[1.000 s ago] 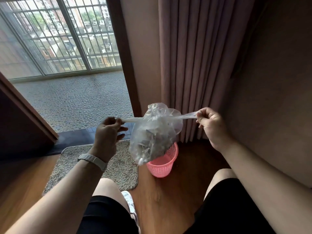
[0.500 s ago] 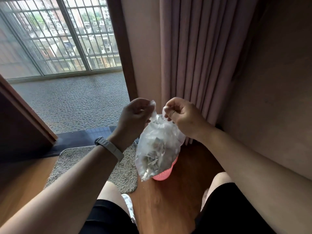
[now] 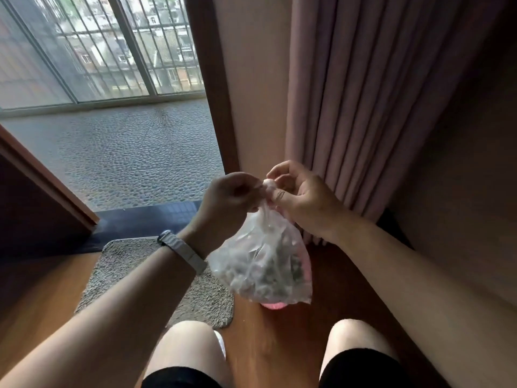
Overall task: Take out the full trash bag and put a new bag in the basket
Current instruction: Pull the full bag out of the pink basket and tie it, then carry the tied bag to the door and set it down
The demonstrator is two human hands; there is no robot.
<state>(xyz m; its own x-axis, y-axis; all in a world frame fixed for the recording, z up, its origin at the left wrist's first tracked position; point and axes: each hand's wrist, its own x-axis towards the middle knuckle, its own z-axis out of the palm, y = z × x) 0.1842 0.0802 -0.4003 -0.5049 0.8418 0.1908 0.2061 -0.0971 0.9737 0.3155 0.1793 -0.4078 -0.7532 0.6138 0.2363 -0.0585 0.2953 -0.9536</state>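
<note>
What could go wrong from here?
The left hand and right hand pinch only the twisted top of the trash bag; its thin clear film carries the whole load, so it might slip or tear and spill on the wood floor. The bag hangs in front of the pink basket, mostly hiding it; lowered blind, it could tip it.

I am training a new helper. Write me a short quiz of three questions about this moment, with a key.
1. True or false: the left hand and the right hand both pinch the top of the trash bag.
2. Where is the pink basket? A) in the left hand; B) on the wooden floor, under the bag; C) in the right hand.
3. Fill in: the band is on the ___ wrist.
Key: 1 true; 2 B; 3 left.
</note>
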